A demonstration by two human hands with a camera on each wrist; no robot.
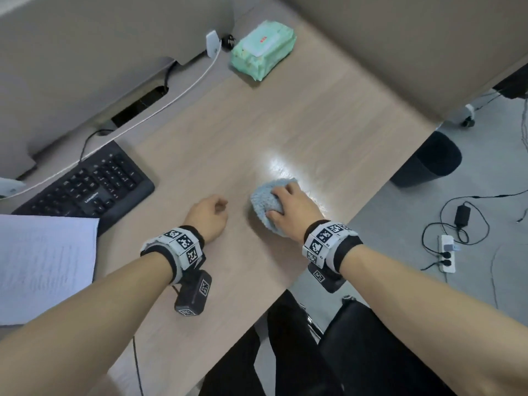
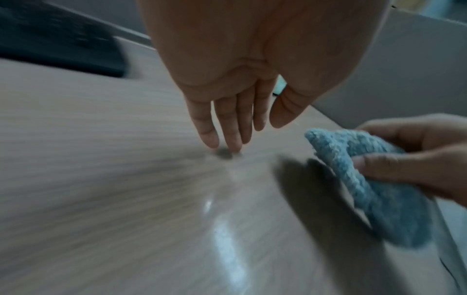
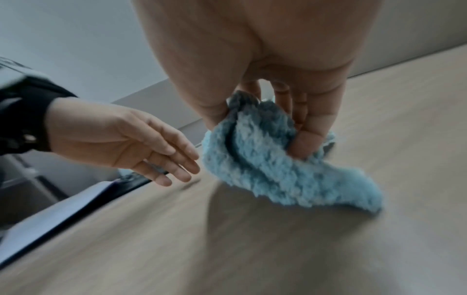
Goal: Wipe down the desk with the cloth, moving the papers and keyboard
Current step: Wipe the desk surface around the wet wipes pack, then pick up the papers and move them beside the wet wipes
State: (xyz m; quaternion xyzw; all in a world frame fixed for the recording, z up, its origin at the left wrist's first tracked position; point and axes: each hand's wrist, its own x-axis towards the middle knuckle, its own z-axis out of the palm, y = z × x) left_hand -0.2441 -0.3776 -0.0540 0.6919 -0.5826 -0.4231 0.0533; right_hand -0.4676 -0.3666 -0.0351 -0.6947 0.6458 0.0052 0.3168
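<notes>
My right hand [image 1: 288,208] grips a fluffy light-blue cloth [image 1: 267,200] near the right front edge of the pale wooden desk [image 1: 228,132]. In the right wrist view the thumb and fingers pinch the bunched cloth [image 3: 265,159], which hangs just over the desk. My left hand [image 1: 210,215] holds nothing, a little left of the cloth; its straight fingers [image 2: 227,127] point down, tips almost on the wood. The black keyboard [image 1: 91,185] lies at the left, and white papers [image 1: 43,261] lie at the front left, partly over the keyboard's near end.
A green pack of wet wipes [image 1: 261,50] lies at the back of the desk. A white cable [image 1: 171,101] and a cable slot [image 1: 140,105] run along the back left. Right of the desk, on the floor, are a black bin [image 1: 428,164] and a power strip [image 1: 447,252].
</notes>
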